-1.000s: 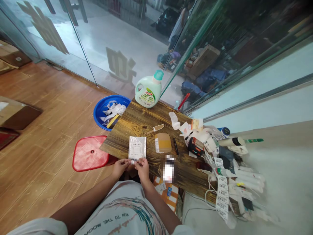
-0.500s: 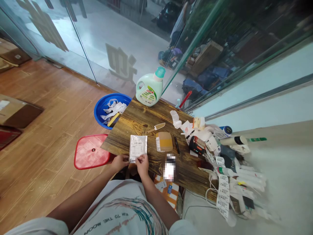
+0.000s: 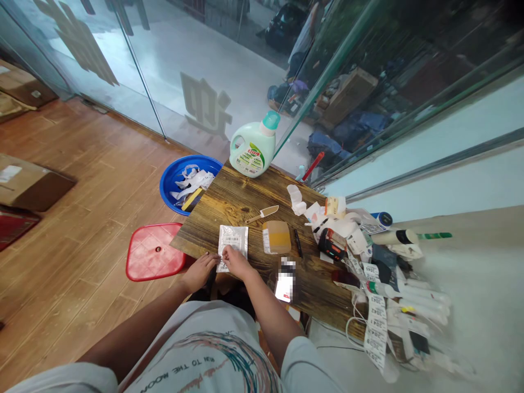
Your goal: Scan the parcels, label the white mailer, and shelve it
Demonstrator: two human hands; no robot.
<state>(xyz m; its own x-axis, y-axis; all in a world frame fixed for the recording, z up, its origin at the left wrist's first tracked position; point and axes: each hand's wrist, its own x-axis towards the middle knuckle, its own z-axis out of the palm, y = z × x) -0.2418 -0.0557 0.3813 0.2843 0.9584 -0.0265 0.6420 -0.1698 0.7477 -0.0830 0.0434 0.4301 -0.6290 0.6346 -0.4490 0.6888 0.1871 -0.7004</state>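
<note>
A silvery-white mailing bag (image 3: 234, 233) with a printed label lies flat near the table's front left edge. My left hand (image 3: 202, 269) is palm down at the bag's lower left edge, with its fingertips closed on that edge and its thumb hidden. My right hand (image 3: 235, 262) reaches across the lower half of the bag. Its thumb and fingers are pinched together at the left side of the label; what they hold is too small to make out. Right of the bag lies a small box with brown tape (image 3: 277, 237). Behind them is a knife (image 3: 262, 213) with a light-coloured handle.
A black pen (image 3: 298, 243) and a pixelated phone-like object (image 3: 285, 281) lie to the right. A detergent bottle (image 3: 254, 147) stands at the back. Rolls, labels and a tape dispenser (image 3: 332, 243) crowd the right side. A blue basin (image 3: 164, 188) and red stool (image 3: 141, 254) stand left.
My right hand has moved left and up over the bag, from its lower right corner to the label's left side. My left hand has shifted slightly up along the edge.
</note>
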